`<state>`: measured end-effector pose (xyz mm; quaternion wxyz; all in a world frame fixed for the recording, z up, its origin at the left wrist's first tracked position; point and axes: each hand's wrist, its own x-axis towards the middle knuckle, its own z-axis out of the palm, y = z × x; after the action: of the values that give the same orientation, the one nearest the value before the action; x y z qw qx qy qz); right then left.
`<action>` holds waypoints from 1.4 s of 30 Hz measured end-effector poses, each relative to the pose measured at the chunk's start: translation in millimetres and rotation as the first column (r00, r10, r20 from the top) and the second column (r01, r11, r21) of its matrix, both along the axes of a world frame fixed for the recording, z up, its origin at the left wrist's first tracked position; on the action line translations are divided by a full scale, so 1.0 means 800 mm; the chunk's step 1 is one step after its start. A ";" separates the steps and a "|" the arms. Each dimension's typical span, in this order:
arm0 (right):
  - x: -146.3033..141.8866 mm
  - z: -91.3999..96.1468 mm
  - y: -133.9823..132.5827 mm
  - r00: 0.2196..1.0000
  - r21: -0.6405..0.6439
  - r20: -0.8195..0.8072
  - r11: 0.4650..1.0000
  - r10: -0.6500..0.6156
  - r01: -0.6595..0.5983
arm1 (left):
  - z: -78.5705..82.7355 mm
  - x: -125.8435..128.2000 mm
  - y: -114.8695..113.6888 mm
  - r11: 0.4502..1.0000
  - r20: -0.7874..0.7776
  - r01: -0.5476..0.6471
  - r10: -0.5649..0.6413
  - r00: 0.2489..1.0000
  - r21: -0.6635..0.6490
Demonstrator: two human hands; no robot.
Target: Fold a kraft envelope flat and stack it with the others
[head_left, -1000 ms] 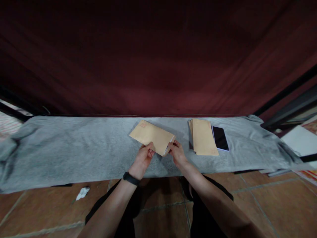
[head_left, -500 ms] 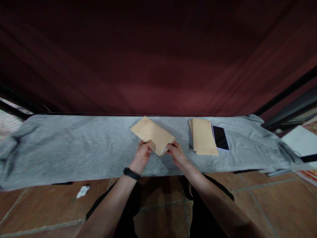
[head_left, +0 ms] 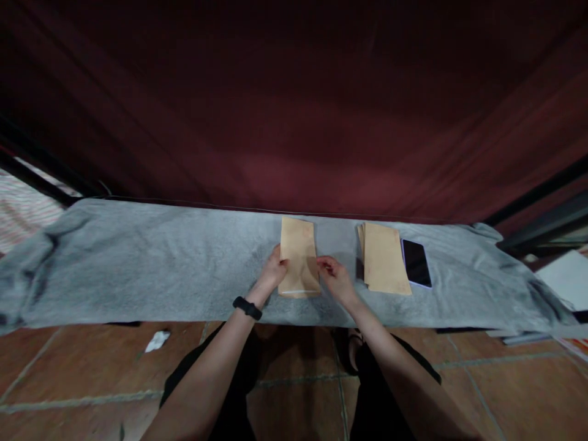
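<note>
The left hand [head_left: 272, 270] pinches one envelope [head_left: 298, 245]; right of it lie one stack [head_left: 386, 260] and one phone [head_left: 416, 263]. The right hand [head_left: 337, 280], half-curled, meets the envelope's edge, hold unclear.

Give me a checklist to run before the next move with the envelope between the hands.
1. Left hand gripping the envelope: ok, thumb on top at its left edge.
2. Right hand gripping it: cannot tell; the fingers are at the right edge, contact unclear.
3. Envelope turned with a short end toward the person: ok.
4. Envelope contents: cannot tell; only a pale strip shows near the close end.
5. Envelope stack squared up: not ok, lower ones stick out on the left.
6. Phone out of the way: ok, it lies to the right of the stack.
</note>
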<state>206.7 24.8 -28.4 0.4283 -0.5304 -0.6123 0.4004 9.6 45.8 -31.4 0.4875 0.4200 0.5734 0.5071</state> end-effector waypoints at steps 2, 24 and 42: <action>-0.008 -0.002 -0.007 0.976 0.095 0.196 0.989 0.096 -0.117 | 0.001 -0.001 0.000 1.000 -0.040 -0.018 0.019 0.999 0.010; -0.020 -0.026 -0.024 0.672 0.090 0.712 0.923 0.202 -0.373 | -0.005 0.037 0.025 0.835 -0.846 0.549 -0.263 0.464 0.042; 0.030 -0.005 0.020 0.813 -0.074 0.099 0.819 0.574 -0.569 | -0.010 0.029 0.005 0.760 -0.805 0.648 -0.353 0.476 0.049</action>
<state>230.7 40.5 -32.5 0.2411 -0.3529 -0.7590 0.4913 32.5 50.0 -39.6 0.2478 0.8213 0.4701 0.2077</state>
